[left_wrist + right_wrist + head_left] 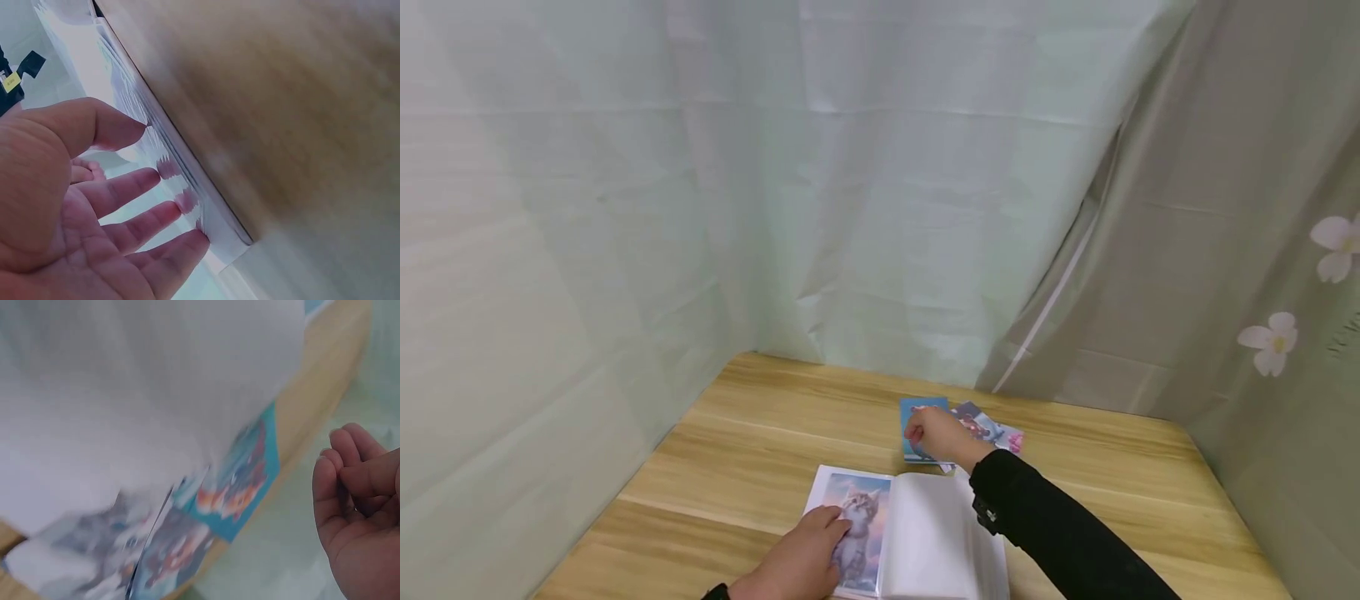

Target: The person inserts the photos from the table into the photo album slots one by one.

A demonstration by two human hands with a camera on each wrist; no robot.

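Observation:
A photo album (928,533) lies open on the wooden table, a grey kitten picture (868,554) on its left side and a blank white page on its right. My left hand (801,554) rests at that picture's left edge; in the left wrist view, its thumb and extended fingertips touch the album's layered page edges (159,144). Beyond the album, my right hand (943,433) hovers over several picture cards (988,425), one of them blue-bordered (925,403). Its fingers (328,500) are curled, the thumb against them, and nothing shows between them.
The wooden table (775,425) extends on both sides of the album. Pale curtains (887,208) hang behind and to the left, and a greyish flowered one (1195,275) hangs at the right. In the right wrist view, a white page (156,394) partly covers the cards.

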